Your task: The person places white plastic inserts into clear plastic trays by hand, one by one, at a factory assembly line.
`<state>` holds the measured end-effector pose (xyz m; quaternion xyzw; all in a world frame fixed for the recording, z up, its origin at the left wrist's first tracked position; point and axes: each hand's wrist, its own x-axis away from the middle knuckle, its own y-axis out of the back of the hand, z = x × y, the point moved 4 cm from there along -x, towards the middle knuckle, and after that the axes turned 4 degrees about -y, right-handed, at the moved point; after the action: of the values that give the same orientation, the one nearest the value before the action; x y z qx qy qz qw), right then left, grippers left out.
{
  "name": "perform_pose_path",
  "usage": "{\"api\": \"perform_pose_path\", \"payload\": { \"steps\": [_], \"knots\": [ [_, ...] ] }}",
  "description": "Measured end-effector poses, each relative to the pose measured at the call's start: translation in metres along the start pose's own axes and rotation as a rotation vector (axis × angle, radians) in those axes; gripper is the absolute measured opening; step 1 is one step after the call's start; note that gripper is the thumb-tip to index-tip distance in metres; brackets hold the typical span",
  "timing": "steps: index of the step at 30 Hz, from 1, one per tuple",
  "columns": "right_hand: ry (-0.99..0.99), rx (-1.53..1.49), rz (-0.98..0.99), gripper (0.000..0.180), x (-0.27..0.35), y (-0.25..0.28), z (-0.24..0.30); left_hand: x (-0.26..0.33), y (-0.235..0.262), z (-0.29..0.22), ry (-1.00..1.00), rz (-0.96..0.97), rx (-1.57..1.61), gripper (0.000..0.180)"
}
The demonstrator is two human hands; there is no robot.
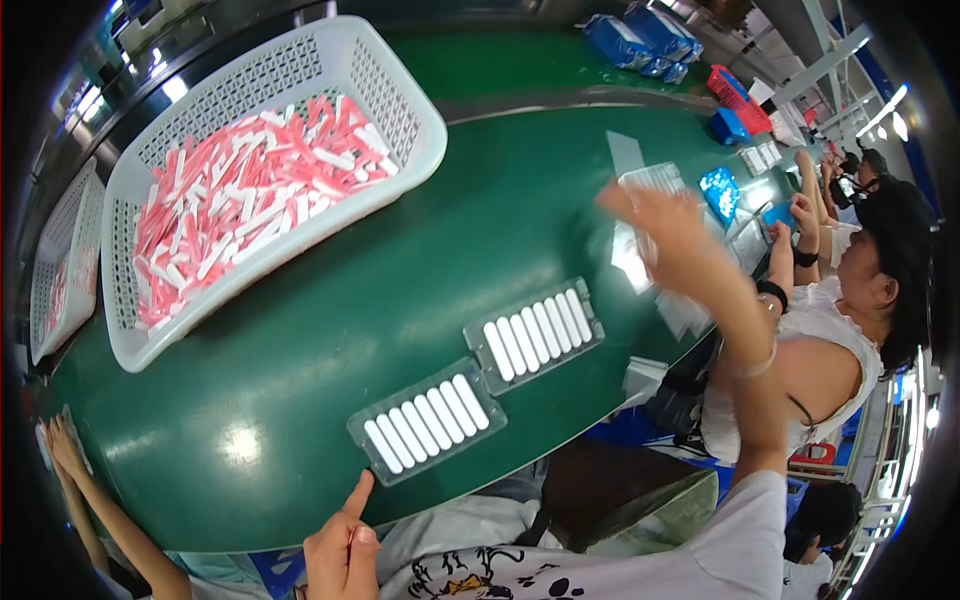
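My left hand (343,553) is at the lower edge, index finger stretched out and its tip at the near left corner of a clear plastic tray (492,408). Its other fingers are bent, with nothing seen in them. Several white sticks (426,420) lie side by side in this tray. A second clear tray (479,346), adjoining it at the far right, holds a similar row of white sticks (537,335). My right hand (665,225), smeared by motion, is stretched over the right part of the table near a stack of clear trays (655,178); its fingers cannot be made out.
A large white basket (425,130) of pink and white sticks (255,190) stands at the far left of the green table (530,200); another basket (45,235) is beyond it. Co-workers sit at right, a person (810,330) nearest; another person's hands (65,450) show at far left. Blue packs (640,40) lie at the back.
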<state>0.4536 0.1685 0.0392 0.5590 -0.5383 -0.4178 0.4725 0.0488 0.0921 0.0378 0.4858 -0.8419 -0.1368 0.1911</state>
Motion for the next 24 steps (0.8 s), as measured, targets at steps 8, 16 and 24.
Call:
{"api": "perform_pose_path", "payload": {
  "steps": [8, 16, 24],
  "knots": [
    [0.070, 0.051, 0.215, 0.089, -0.038, -0.024, -0.090, 0.000, -0.009, -0.002, 0.039, -0.035, 0.178, 0.026],
    [-0.054, 0.137, 0.167, 0.085, -0.017, -0.012, -0.080, -0.018, -0.034, 0.011, -0.054, 0.095, 0.333, 0.022],
    [-0.174, -0.304, -0.451, 0.078, -0.015, 0.033, -0.079, -0.054, -0.039, 0.014, 0.289, 0.118, 1.318, 0.034]
  ]
}}
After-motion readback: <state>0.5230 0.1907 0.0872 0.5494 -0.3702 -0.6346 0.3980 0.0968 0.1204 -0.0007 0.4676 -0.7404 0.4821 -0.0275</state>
